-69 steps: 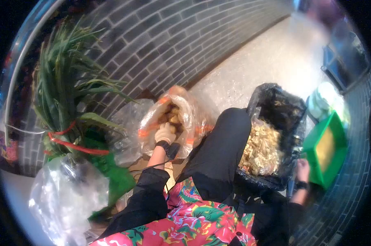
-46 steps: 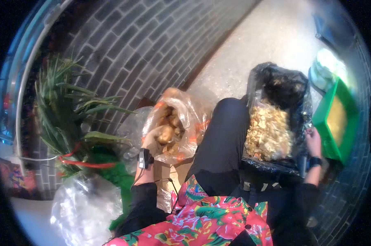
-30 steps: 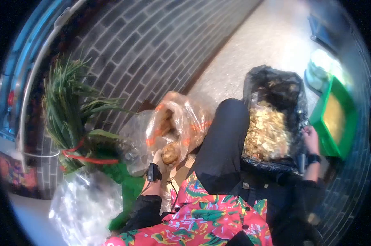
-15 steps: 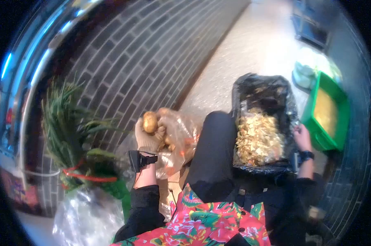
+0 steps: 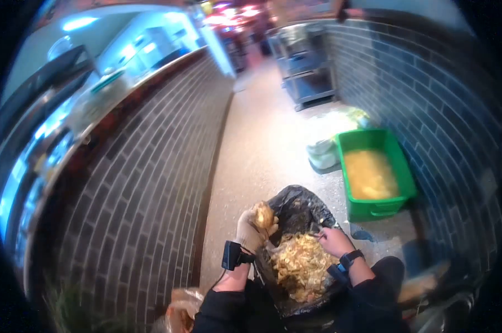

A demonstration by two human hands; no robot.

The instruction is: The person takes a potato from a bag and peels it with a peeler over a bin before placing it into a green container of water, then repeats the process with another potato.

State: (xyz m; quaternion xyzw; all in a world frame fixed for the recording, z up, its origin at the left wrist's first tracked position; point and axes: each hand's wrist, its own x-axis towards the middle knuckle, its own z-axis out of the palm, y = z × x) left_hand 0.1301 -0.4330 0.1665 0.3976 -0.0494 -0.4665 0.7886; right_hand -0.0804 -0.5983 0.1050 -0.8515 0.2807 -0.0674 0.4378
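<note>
- Left hand: gloved, fingers curled around a potato, which sits at the fingertips, its upper side exposed.
- Right hand: bare, fingers closed on a small tool; its type is too blurred to tell. Tool and potato are apart.
- Peelings: heaped below and between both sets of fingers, within the black liner.
- Liner edges: far edge beyond the fingertips; left edge beneath the glove; right edge by the right wrist.
- Green tub: ahead and right of the right fingers, near edge well apart from the knuckles; yellowish contents inside.
- Room to move: left of the glove, a strip of floor up to the brick wall; ahead of the fingers, the floor runs on between two walls.
</note>
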